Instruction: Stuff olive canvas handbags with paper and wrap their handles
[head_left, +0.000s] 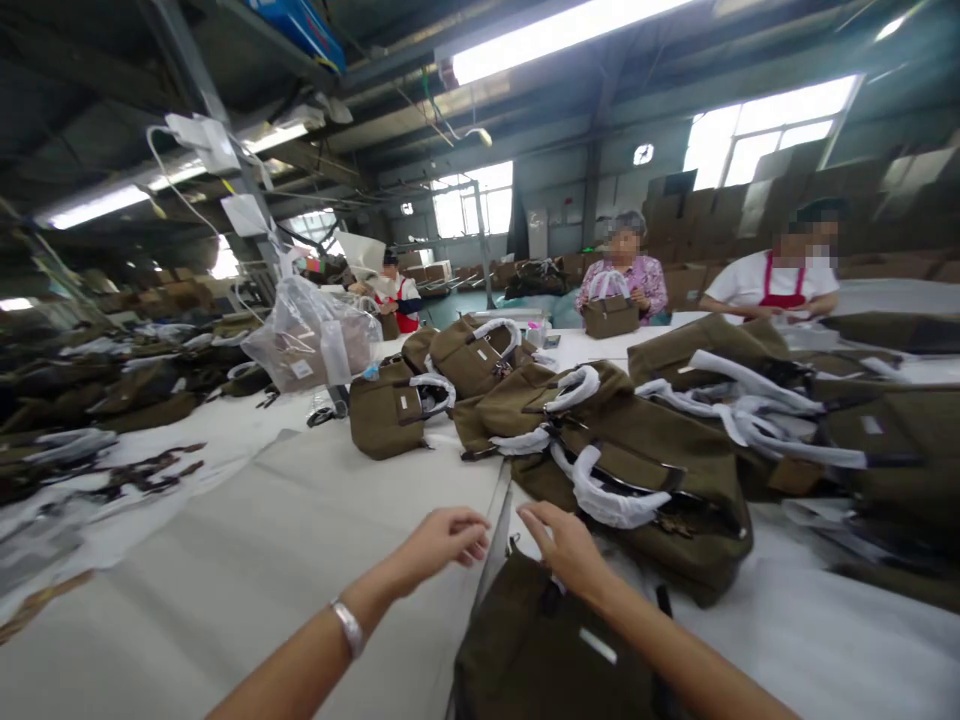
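Note:
My left hand (444, 540), with a silver bracelet on its wrist, hovers over the pale table sheet (322, 540); its fingers are loosely bent and hold nothing. My right hand (566, 548) has its fingers stretched forward above the near olive-green handbag (536, 650). Whether it touches the bag's top is not clear. That bag has a small white label and is partly covered by my right forearm. Just beyond my right hand lies a larger olive bag (705, 530) with a white-wrapped handle (611, 500). A smaller olive bag (382, 415) sits further forward to the left.
More olive bags (900, 450) with wrapped handles lie piled to the right. A clear plastic bag (307, 335) hangs by a metal post at the left, before dark piled goods (142, 390). Three people sit across the table, one with a small bag (611, 315).

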